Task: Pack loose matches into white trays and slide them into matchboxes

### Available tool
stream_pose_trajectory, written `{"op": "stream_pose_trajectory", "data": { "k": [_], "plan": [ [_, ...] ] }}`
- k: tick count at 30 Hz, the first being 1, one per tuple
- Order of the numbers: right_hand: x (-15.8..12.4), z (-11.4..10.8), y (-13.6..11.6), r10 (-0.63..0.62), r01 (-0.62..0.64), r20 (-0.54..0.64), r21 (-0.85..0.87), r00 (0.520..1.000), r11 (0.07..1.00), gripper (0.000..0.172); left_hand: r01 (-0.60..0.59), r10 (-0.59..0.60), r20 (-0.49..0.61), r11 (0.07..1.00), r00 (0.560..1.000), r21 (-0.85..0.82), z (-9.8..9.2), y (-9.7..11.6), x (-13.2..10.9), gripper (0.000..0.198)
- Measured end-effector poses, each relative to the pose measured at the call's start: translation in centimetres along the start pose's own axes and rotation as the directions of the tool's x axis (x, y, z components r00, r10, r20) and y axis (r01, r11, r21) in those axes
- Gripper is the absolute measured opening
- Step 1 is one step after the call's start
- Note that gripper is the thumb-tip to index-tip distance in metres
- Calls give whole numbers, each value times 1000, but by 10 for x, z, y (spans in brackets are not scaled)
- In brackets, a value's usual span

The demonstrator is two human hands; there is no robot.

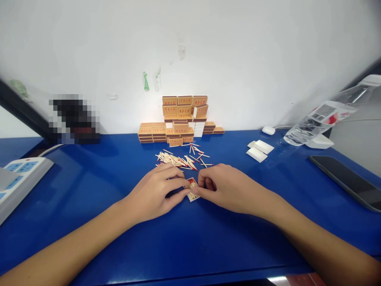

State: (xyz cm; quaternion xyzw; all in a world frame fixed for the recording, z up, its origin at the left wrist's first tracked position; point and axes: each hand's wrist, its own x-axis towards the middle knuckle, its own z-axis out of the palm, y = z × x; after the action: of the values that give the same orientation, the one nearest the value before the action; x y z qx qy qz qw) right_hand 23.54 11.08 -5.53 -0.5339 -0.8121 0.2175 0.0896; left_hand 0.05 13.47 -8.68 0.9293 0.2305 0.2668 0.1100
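A small white matchbox tray (191, 200) with red-tipped matches (192, 182) inside lies tilted between my two hands on the blue table. My left hand (166, 186) grips its left side, thumb low and index finger higher. From the right, the thumb of my right hand (218, 184) presses on the matches in the tray, its other fingers curled in. Just beyond my hands lies a loose pile of matches (175, 159), with several scattered to its right.
Stacked matchboxes (184, 110) stand against the wall. Empty white trays (256, 154), a white earphone case (268, 130), a leaning water bottle (315, 121) and a phone (348, 178) are to the right. A power strip (26, 182) lies at the left edge.
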Motion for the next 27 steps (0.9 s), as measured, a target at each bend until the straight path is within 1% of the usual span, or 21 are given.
{"op": "stream_pose_trajectory", "data": {
  "k": [3, 6, 7, 9, 10, 12, 13, 14, 15, 17, 19, 20, 22, 24, 26, 27],
  "plan": [
    [-2, -1, -4, 0, 0, 10, 6, 1000, 1000, 26, 11, -11, 10, 1000, 1000, -2, -1, 1, 0, 17],
    [-1, -13, 4, -7, 8, -6, 30, 1000, 1000, 27, 20, -21, 17, 1000, 1000, 13, -2, 2, -1, 19],
    [2, -21, 12, -4, 5, -30, 28, 1000, 1000, 28, 21, -21, 20, 1000, 1000, 18, -2, 3, -2, 21],
    [14, -43, 35, 18, -21, -119, -21, 993, 1000, 30, 17, -17, 29, 1000, 999, 21, -1, 4, -2, 26],
    [22, -55, 49, 62, -73, -168, -60, 984, 995, 29, 16, -17, 38, 1000, 999, 17, -1, 5, -3, 28],
    [43, -78, 77, 167, -197, -263, -95, 950, 976, 18, 14, -14, 49, 1000, 999, 11, 0, 6, -4, 31],
    [54, -87, 89, 214, -247, -300, -78, 930, 966, 12, 12, -13, 53, 1000, 999, 13, 0, 7, -4, 32],
    [66, -93, 99, 261, -283, -332, -17, 906, 959, 8, 9, -10, 52, 1000, 999, 18, 1, 8, -4, 32],
    [76, -97, 106, 332, -324, -347, 81, 877, 943, 8, 3, -4, 52, 1000, 999, 21, 1, 8, -4, 31],
    [94, -96, 111, 403, -378, -348, 141, 846, 915, 23, -12, 11, 51, 1000, 999, 25, 1, 9, -5, 27],
    [107, -89, 108, 469, -430, -324, 187, 822, 883, 38, -20, 19, 54, 999, 998, 26, 0, 9, -5, 23],
    [112, -85, 105, 500, -454, -308, 213, 810, 865, 42, -23, 22, 54, 999, 998, 24, 0, 9, -5, 22],
    [119, -80, 101, 553, -489, -275, 271, 786, 829, 45, -24, 22, 51, 999, 998, 25, 0, 9, -5, 22],
    [123, -79, 101, 593, -506, -264, 333, 761, 796, 45, -29, 27, 49, 999, 998, 24, -1, 8, -5, 23],
    [120, -82, 103, 611, -487, -285, 402, 738, 775, 41, -39, 39, 35, 999, 999, 27, -2, 8, -5, 23],
    [115, -84, 103, 612, -463, -308, 437, 729, 771, 39, -42, 42, 11, 999, 999, 33, -2, 8, -4, 23]
  ]
}}
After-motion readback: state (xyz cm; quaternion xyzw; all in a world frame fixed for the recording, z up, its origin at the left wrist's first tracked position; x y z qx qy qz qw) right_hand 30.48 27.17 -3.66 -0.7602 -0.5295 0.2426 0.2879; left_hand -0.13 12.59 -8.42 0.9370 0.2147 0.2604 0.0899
